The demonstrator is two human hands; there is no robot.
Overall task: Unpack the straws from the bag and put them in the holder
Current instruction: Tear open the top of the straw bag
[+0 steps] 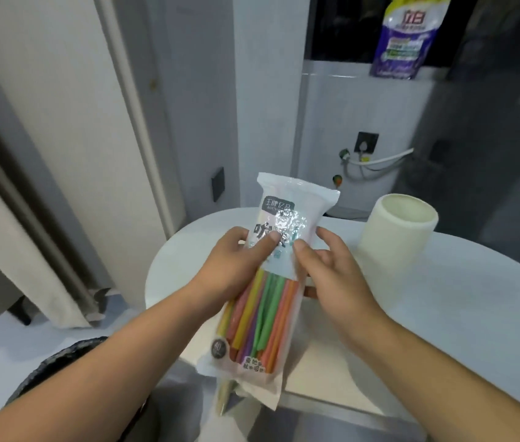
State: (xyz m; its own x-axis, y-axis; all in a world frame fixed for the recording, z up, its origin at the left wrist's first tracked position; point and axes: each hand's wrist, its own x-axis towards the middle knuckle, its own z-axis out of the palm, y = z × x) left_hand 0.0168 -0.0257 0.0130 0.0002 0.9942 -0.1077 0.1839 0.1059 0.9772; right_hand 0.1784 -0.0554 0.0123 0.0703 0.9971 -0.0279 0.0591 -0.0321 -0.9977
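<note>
Head view: both hands, left (236, 266) and right (332, 272), grip the sealed bag (271, 282) of straws (261, 314); opening is the step, next tearing its top, holder (398, 237) waiting at 2 o'clock.

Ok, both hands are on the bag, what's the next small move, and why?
Probably pull the bag open at its top seal. Left hand and right hand pinch its middle, it looks sealed, the straws are inside, and the holder looks empty.
</note>
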